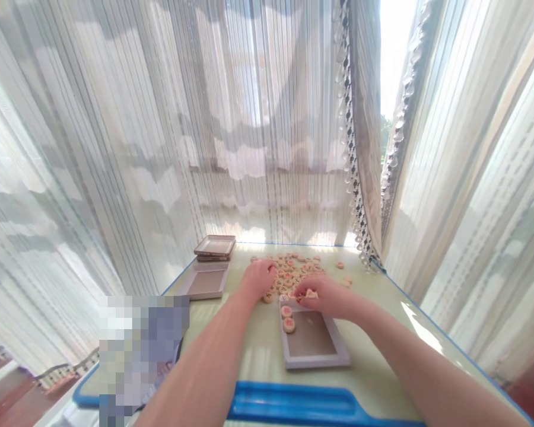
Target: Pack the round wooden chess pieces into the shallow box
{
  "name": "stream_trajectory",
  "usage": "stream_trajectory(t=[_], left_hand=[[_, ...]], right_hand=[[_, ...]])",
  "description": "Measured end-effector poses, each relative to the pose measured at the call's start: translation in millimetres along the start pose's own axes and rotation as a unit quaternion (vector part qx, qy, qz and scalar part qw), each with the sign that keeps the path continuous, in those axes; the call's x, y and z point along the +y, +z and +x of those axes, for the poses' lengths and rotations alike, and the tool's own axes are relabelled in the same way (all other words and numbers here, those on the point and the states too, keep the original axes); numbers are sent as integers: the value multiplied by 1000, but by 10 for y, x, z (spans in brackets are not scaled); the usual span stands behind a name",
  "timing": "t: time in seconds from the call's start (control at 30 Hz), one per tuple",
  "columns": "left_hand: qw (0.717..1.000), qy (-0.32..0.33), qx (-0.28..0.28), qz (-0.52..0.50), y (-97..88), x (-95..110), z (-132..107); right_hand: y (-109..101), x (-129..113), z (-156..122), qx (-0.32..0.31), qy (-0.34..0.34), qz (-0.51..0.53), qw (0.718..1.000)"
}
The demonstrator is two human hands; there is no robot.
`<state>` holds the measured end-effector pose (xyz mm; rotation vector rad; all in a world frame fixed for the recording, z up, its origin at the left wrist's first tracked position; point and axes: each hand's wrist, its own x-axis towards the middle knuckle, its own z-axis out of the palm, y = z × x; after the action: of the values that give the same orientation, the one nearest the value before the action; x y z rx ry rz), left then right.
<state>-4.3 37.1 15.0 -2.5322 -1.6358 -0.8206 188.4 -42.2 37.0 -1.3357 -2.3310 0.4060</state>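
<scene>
While left hand [258, 277] lies curled on pieces [293, 267], grip unclear | right hand [324, 295] pinches one over tray [318, 360] | markings unreadable

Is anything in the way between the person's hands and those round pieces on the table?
Nothing visible does. The left hand rests on the near edge of the scattered pieces, and the right hand sits at the far rim of the tray, right against the pieces.

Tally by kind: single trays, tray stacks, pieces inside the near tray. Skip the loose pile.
Single trays: 2 (near tray, left tray)
Tray stack: 1
Pieces lying in near tray: 2
Total: 5
</scene>
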Motion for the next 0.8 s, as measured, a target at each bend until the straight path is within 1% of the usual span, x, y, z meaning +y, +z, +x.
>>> stream_trajectory(t=[0.13,0.23,0.3,0.4,0.47,0.57,0.63,0.7,0.8], left_hand=[[1000,11,-21,10,-7,52,-30],[999,9,-39,9,-55,101,-22],[997,13,-79,12,-116,137,-14],[986,18,-168,10,-238,194,-22],[980,20,-197,-4,-318,232,-41],[971,1,-236,-45,-400,271,-76],[959,-17,-271,-83,-417,276,-91],[947,-27,-298,-117,-406,257,-95],[940,-17,-312,-135,-358,194,-80]], right_hand=[[49,41,-8,-22,-30,-25,999],[58,22,-17,-45,-16,-39,998],[52,6,-24,-53,10,-63,997],[24,-12,-31,-52,54,-102,992],[-6,-20,-39,-57,72,-133,987],[-59,-26,-60,-88,81,-180,976],[-93,-18,-78,-110,77,-201,970],[-120,-3,-93,-117,71,-204,969],[-139,16,-105,-116,58,-171,977]])
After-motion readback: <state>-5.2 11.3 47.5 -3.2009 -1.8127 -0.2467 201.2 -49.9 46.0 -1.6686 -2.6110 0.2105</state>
